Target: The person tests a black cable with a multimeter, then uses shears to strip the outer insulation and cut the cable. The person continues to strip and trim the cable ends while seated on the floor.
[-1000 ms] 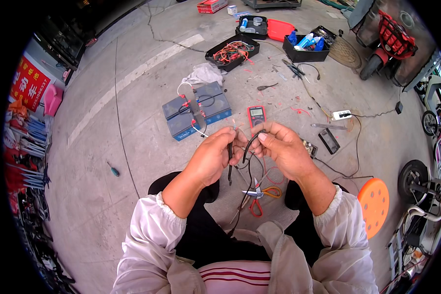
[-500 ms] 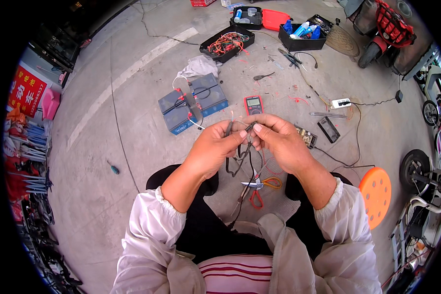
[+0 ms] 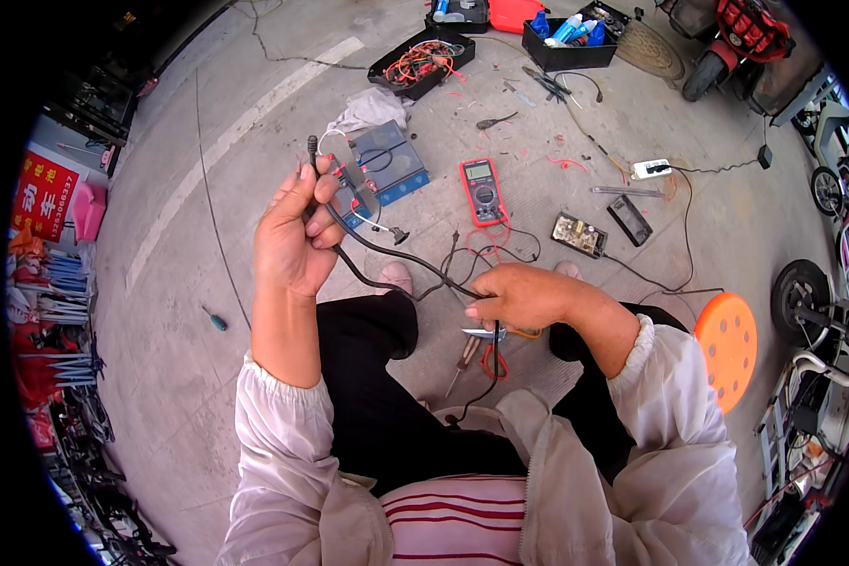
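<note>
A black cable (image 3: 391, 251) stretches between my hands above the floor. My left hand (image 3: 297, 231), raised on the left, pinches it close to its ribbed end piece (image 3: 312, 146), which points up. Lower and to the right, my right hand (image 3: 524, 294) is closed around the cable, whose tail hangs down toward my lap. Beyond them a red-rimmed multimeter (image 3: 484, 193) lies face up with its leads around it. Two blue-grey batteries (image 3: 391, 165) stand behind my left hand, which partly hides the nearer one. Below my right hand are scissors (image 3: 493, 362) with red and orange handles, partly covered.
An opened circuit board (image 3: 578, 234) lies beside its black cover (image 3: 629, 220) at right, near a white power strip (image 3: 651, 169). Black trays of wires (image 3: 424, 61) and bottles (image 3: 569, 47) stand at the back. An orange stool (image 3: 726, 349) is at right, a screwdriver (image 3: 217, 321) at left.
My hands, close together before, have drawn apart. The left went up and left with the cable's end, the right down; the cable now spans between them. The view has shifted slightly.
</note>
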`<act>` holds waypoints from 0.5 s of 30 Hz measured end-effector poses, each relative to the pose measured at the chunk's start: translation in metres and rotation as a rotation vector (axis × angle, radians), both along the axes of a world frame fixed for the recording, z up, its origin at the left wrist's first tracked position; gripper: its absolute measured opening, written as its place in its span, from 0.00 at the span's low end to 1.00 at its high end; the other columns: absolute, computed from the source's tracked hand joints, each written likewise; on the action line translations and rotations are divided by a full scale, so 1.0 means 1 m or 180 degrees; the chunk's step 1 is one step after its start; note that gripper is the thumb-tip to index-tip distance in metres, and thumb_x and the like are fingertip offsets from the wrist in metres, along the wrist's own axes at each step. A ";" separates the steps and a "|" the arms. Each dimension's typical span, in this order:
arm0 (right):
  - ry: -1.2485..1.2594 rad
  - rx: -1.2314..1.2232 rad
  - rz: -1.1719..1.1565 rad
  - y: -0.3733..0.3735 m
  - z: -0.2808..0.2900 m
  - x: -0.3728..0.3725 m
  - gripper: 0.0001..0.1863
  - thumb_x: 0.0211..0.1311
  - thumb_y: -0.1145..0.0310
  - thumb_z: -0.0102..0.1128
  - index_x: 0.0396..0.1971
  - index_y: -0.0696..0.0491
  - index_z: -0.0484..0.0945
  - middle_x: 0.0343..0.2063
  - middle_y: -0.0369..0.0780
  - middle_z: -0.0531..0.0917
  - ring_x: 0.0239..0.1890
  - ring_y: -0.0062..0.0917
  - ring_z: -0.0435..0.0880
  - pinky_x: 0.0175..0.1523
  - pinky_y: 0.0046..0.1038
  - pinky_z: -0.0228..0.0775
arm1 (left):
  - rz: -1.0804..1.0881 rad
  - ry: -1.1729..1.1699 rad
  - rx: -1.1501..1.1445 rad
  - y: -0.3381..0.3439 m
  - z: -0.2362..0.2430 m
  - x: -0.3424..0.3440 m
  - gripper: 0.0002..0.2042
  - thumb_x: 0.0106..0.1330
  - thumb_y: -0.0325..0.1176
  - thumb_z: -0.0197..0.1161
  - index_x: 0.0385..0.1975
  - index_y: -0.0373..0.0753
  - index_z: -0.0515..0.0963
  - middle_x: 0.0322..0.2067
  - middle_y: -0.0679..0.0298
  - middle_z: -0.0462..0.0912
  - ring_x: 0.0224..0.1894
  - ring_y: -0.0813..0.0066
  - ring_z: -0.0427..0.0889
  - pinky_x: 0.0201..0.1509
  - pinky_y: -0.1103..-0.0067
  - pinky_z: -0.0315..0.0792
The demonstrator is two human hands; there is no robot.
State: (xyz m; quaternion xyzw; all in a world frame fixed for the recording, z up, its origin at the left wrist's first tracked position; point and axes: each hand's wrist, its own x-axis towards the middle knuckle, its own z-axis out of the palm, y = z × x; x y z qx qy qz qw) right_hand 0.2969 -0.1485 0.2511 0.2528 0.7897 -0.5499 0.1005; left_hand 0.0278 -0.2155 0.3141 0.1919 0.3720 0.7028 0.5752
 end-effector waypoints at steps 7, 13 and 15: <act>-0.0708 -0.0453 -0.0012 0.007 0.011 0.026 0.15 0.65 0.60 0.57 0.29 0.58 0.79 0.22 0.38 0.83 0.21 0.23 0.79 0.30 0.28 0.71 | 0.1301 -0.0349 0.0380 -0.026 -0.010 -0.089 0.08 0.74 0.34 0.50 0.46 0.39 0.72 0.26 0.73 0.71 0.17 0.87 0.54 0.16 0.86 0.47; -0.0568 0.1631 0.0130 0.037 -0.016 0.077 0.13 0.60 0.63 0.60 0.33 0.59 0.80 0.32 0.49 0.82 0.38 0.43 0.81 0.43 0.37 0.72 | 0.1780 -0.0344 0.0594 -0.040 -0.019 -0.114 0.07 0.74 0.34 0.49 0.42 0.40 0.72 0.25 0.72 0.73 0.16 0.86 0.53 0.16 0.85 0.49; -0.0911 0.1890 -0.0220 0.057 -0.021 0.095 0.13 0.58 0.63 0.60 0.34 0.59 0.81 0.37 0.53 0.81 0.44 0.49 0.78 0.47 0.42 0.69 | 0.1997 -0.0372 0.0581 -0.046 -0.017 -0.122 0.08 0.75 0.34 0.47 0.42 0.40 0.72 0.25 0.72 0.72 0.16 0.85 0.53 0.17 0.85 0.50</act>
